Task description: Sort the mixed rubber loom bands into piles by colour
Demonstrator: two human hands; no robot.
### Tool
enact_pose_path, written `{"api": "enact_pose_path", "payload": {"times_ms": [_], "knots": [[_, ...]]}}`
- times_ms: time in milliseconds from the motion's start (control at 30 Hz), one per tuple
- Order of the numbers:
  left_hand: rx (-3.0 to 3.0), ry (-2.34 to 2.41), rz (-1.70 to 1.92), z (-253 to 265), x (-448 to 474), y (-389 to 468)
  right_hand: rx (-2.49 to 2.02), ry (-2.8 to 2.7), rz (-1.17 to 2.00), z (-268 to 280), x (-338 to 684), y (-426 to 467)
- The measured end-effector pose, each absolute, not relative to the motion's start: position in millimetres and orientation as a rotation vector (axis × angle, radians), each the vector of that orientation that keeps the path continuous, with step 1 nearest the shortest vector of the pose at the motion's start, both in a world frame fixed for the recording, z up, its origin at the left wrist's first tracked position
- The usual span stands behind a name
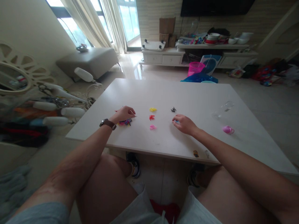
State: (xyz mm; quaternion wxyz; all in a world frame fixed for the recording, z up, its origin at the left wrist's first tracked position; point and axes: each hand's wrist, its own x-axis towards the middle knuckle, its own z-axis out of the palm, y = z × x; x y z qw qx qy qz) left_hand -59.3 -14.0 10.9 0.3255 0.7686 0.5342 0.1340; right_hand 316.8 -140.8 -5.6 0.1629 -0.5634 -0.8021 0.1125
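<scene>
My left hand (124,114) is closed in a pinch over a mixed-colour pile of small hair ties (126,122), and a thin hair tie (135,116) pokes out at its fingertips. My right hand (184,123) is bent low over the table with fingers curled around small blue hair ties (177,122), partly hidden by the fingers. Between the hands lie a yellow cluster (153,109), a red cluster (151,117) and a pink cluster (152,127). A black cluster (173,109) sits just beyond my right hand.
On the white table (144,93), a clear plastic container (225,108) and a purple-pink egg-shaped item (228,129) lie to the right. A small yellow figure (195,153) is at the near edge beneath my right forearm. A pink basket (195,67) stands past the far edge.
</scene>
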Motion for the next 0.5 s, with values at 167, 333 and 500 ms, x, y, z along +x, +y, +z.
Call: {"api": "enact_pose_path", "payload": {"times_ms": [167, 333, 500], "knots": [[1.945, 1.138, 0.385, 10, -19, -25, -1.396, -2.342, 0.409, -9, 306, -148], [1.804, 0.903, 0.474, 9, 27, -41, -1.158, -2.427, 0.438, -2, 290, -161], [1.825, 0.784, 0.457, 10, 57, -52, -1.077, -2.490, 0.398, 1, 285, -167]]}}
